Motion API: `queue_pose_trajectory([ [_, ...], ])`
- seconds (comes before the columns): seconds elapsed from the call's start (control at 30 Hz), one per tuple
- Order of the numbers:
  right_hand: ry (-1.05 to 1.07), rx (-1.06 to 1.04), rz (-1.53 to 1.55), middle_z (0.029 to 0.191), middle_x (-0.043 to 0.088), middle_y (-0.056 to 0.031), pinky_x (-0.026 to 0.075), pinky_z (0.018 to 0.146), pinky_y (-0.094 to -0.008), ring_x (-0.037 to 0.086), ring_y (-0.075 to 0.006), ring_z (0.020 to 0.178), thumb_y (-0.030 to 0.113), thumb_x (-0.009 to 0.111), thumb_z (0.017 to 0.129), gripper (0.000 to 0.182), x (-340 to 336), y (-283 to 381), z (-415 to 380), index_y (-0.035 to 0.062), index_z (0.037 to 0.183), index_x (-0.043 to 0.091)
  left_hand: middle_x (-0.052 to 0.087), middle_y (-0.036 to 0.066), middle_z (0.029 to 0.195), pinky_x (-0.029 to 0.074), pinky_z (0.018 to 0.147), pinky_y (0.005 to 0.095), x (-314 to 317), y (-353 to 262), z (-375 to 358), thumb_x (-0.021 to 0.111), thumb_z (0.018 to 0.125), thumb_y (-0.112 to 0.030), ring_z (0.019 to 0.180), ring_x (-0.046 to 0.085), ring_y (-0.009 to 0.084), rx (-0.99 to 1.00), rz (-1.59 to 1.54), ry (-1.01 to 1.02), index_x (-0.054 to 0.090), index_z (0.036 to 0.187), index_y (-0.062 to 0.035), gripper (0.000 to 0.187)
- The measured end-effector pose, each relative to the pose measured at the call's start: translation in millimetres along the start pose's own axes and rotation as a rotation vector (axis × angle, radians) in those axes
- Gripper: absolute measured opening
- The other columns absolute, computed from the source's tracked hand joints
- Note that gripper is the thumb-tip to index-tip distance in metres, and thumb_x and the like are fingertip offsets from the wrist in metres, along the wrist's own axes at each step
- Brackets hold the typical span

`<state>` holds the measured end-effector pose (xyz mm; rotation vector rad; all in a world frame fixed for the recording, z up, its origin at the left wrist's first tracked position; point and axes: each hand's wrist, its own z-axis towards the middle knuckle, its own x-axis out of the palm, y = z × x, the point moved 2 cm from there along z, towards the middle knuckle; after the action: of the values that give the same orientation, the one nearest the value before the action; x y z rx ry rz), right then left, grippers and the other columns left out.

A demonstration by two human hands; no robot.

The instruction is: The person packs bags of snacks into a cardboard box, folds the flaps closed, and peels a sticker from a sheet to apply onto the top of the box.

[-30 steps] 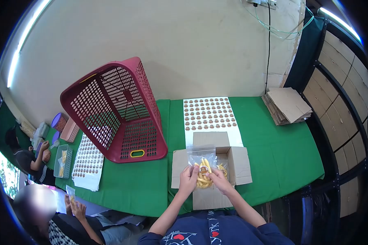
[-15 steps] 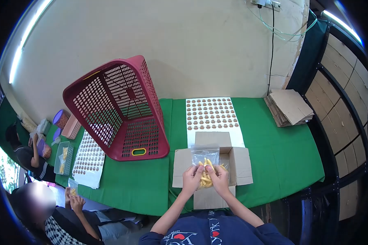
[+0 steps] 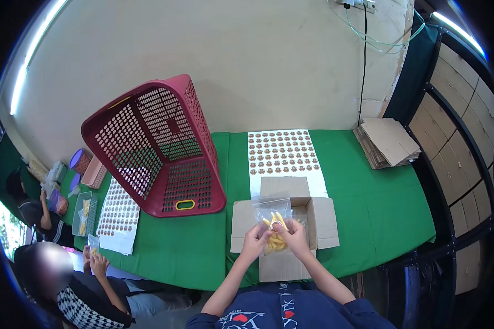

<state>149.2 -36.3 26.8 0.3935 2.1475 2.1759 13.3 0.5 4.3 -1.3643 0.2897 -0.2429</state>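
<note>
A clear zip bag (image 3: 271,205) with yellow finger-shaped pieces (image 3: 276,245) inside is held upright between my two hands. My left hand (image 3: 254,241) grips its left side, and my right hand (image 3: 296,239) grips the right side. Both thumbs press on the front of the bag, near a small round label (image 3: 276,225). Under and behind the bag is an open cardboard box (image 3: 326,221) with its flaps folded out. Most of the box's inside is hidden by the bag and hands.
A maroon plastic basket (image 3: 206,131) lies tipped on the green table (image 3: 376,208). Sticker sheets (image 3: 284,156) lie behind the box and left of the basket. Flattened cartons (image 3: 391,143) are stacked back right. At left, a co-worker's hands (image 3: 97,264) hold a small bag near a clear tray (image 3: 92,214).
The bag has shifted slightly left and tilts a little. My thumbs have moved on its front, and the round label shows more clearly between them.
</note>
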Motion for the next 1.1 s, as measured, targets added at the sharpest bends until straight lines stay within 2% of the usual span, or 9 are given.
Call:
queue_pose_trajectory([
  [0.1, -0.091, 0.012, -0.021, 0.074, 0.061, -0.0015, 0.042, 0.060, -0.0191, 0.054, -0.0044, 0.067, 0.017, 0.060, 0.085, 0.018, 2.2, 1.2, 1.6, -0.0018, 0.083, 0.060, 0.058, 0.004, 0.076, 0.044, 0.063, 0.0255, 3.5, -17.7, 3.7, 0.060, 0.085, -0.021, 0.069, 0.052, 0.0091, -0.046, -0.027, 0.029, 0.057, 0.090, 0.0027, 0.025],
  [0.2, -0.145, -0.040, 0.011, 0.076, 0.061, -0.0012, 0.043, 0.059, -0.0198, 0.054, -0.0046, 0.068, 0.016, 0.059, 0.085, 0.017, 5.5, -1.2, 1.1, -0.0010, 0.083, 0.060, 0.054, 0.002, 0.073, 0.041, 0.059, 0.0258, 0.7, -19.9, 5.0, 0.059, 0.086, -0.019, 0.068, 0.048, 0.0076, -0.013, 0.126, 0.058, 0.059, 0.088, 0.0019, 0.021],
  [0.3, -0.196, -0.047, 0.030, 0.073, 0.060, -0.0011, 0.042, 0.059, -0.0202, 0.052, -0.0045, 0.066, 0.017, 0.058, 0.086, 0.020, 4.2, -4.9, 1.5, -0.0012, 0.079, 0.060, 0.053, 0.004, 0.072, 0.041, 0.058, 0.0257, 4.8, -24.8, 3.7, 0.059, 0.085, -0.016, 0.066, 0.048, 0.0088, 0.124, 0.140, -0.015, 0.058, 0.085, 0.0035, 0.020],
  [0.6, -0.124, -0.035, -0.082, 0.068, 0.055, 0.0014, 0.039, 0.056, -0.0208, 0.047, -0.0033, 0.063, 0.020, 0.054, 0.089, 0.023, 0.4, -8.3, 2.0, 0.0001, 0.080, 0.059, 0.054, 0.003, 0.074, 0.041, 0.059, 0.0243, 5.8, -20.2, -4.2, 0.057, 0.086, -0.015, 0.067, 0.048, 0.0076, 0.076, 0.079, -0.070, 0.058, 0.085, 0.0030, 0.018],
  [0.7, -0.079, 0.002, -0.056, 0.069, 0.054, 0.0018, 0.038, 0.055, -0.0208, 0.046, -0.0030, 0.063, 0.022, 0.054, 0.090, 0.023, -3.8, -5.9, 3.6, 0.0002, 0.083, 0.058, 0.050, 0.002, 0.064, 0.038, 0.051, 0.0254, 1.7, 7.1, -6.1, 0.059, 0.084, -0.017, 0.057, 0.045, 0.0074, 0.026, -0.051, -0.136, 0.059, 0.082, 0.0019, 0.019],
  [0.8, 0.038, -0.065, -0.083, 0.070, 0.053, 0.0025, 0.036, 0.055, -0.0203, 0.045, -0.0025, 0.064, 0.021, 0.053, 0.090, 0.021, 1.4, -5.7, 1.3, 0.0007, 0.085, 0.058, 0.051, 0.000, 0.063, 0.037, 0.049, 0.0250, -0.3, 7.3, -2.6, 0.062, 0.083, -0.017, 0.056, 0.044, 0.0058, 0.001, -0.065, -0.148, 0.060, 0.080, 0.0009, 0.018],
  [0.9, 0.065, -0.002, -0.172, 0.073, 0.054, 0.0029, 0.037, 0.059, -0.0191, 0.046, -0.0022, 0.068, 0.017, 0.053, 0.089, 0.018, 0.7, -3.1, -5.7, 0.0008, 0.085, 0.058, 0.054, 0.001, 0.065, 0.038, 0.049, 0.0243, -1.0, -4.4, -0.4, 0.064, 0.081, -0.016, 0.057, 0.046, 0.0059, -0.011, 0.075, -0.134, 0.061, 0.080, 0.0021, 0.018],
  [1.0, -0.010, 0.037, -0.040, 0.075, 0.056, 0.0031, 0.038, 0.062, -0.0188, 0.048, -0.0022, 0.073, 0.015, 0.054, 0.087, 0.015, 2.2, -4.5, -7.2, 0.0016, 0.084, 0.059, 0.057, 0.003, 0.069, 0.041, 0.053, 0.0246, 0.6, -7.6, 0.3, 0.064, 0.081, -0.015, 0.061, 0.051, 0.0070, -0.038, 0.047, -0.085, 0.061, 0.081, 0.0033, 0.018],
  [1.1, -0.013, 0.100, 0.062, 0.078, 0.058, 0.0026, 0.039, 0.063, -0.0189, 0.050, -0.0029, 0.075, 0.015, 0.054, 0.087, 0.015, -1.2, -15.4, -3.7, 0.0026, 0.084, 0.061, 0.059, 0.006, 0.073, 0.044, 0.058, 0.0256, 2.5, -27.0, -2.1, 0.063, 0.081, -0.013, 0.065, 0.055, 0.0094, 0.025, 0.027, -0.102, 0.061, 0.083, 0.0034, 0.017],
])
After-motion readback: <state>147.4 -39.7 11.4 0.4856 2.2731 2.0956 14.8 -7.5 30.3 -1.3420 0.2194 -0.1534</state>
